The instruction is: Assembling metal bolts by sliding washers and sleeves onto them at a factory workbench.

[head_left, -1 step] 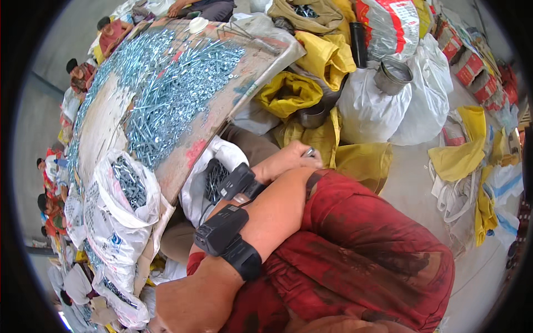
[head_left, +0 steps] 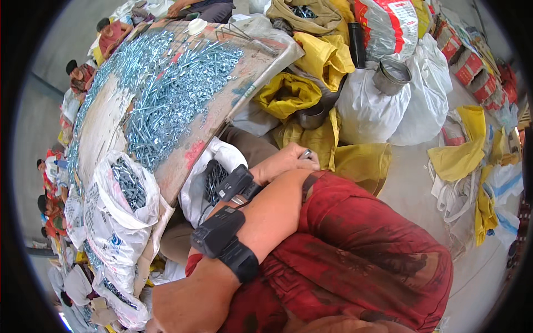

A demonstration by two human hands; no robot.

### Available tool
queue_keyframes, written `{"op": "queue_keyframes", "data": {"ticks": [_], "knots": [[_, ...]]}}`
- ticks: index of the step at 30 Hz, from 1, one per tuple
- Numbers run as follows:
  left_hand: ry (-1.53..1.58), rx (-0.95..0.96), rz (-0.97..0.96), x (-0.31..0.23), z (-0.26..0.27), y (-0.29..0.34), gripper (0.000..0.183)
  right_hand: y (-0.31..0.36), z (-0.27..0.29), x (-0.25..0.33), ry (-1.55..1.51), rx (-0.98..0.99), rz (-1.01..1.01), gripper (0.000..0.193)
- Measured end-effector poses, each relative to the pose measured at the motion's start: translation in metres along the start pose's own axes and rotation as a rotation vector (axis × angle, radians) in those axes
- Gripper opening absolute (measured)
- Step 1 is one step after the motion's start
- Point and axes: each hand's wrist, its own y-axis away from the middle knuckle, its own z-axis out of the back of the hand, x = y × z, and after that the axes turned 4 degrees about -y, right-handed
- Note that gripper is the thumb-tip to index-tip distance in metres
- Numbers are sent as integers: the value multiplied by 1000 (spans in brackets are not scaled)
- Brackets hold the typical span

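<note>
My forearms cross over my red patterned clothing. My left hand point(head_left: 288, 159) lies just beyond my right forearm, near the elbow. Its fingers are curled, and a small silvery thing point(head_left: 305, 154) shows at them; I cannot tell whether it is a ring or a held piece. My right hand point(head_left: 186, 305) is bent down at the lower left, its fingers mostly hidden. Black devices point(head_left: 218, 230) are strapped on both wrists. Close by the left wrist, a white sack point(head_left: 229, 155) holds dark bolts point(head_left: 214, 180).
A low table point(head_left: 197, 150) bears a heap of shiny bolts and nuts point(head_left: 166, 105). White sacks point(head_left: 114, 227) of metal parts lean on its near side. Yellow sacks point(head_left: 288, 94), a metal cup point(head_left: 392, 76) and a black cylinder point(head_left: 356, 44) stand right. Other people point(head_left: 114, 36) sit beyond.
</note>
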Motion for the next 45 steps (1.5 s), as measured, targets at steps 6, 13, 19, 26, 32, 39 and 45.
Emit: {"op": "queue_keyframes", "data": {"ticks": [6, 13, 19, 26, 32, 39, 45], "knots": [[-76, 17, 42, -17, 5, 11, 25, -13, 17, 13, 93, -10, 141, 26], [-242, -235, 162, -25, 3, 29, 32, -1, 42, 7, 140, 193, 69, 27], [-159, -312, -111, -32, 2, 17, 23, 11, 3, -8, 0, 146, 126, 28], [-148, -160, -152, -5, 12, 19, 30, 15, -5, -14, 142, 170, -12, 22], [-169, -218, -83, 4, 19, 31, 33, 10, 5, -19, 73, 362, -1, 20], [-78, -267, -288, 0, 14, 34, 29, 23, -11, -31, 60, 237, -54, 21], [-177, -210, -69, 16, 23, 33, 28, 20, -6, -34, 119, 213, -5, 20]]}}
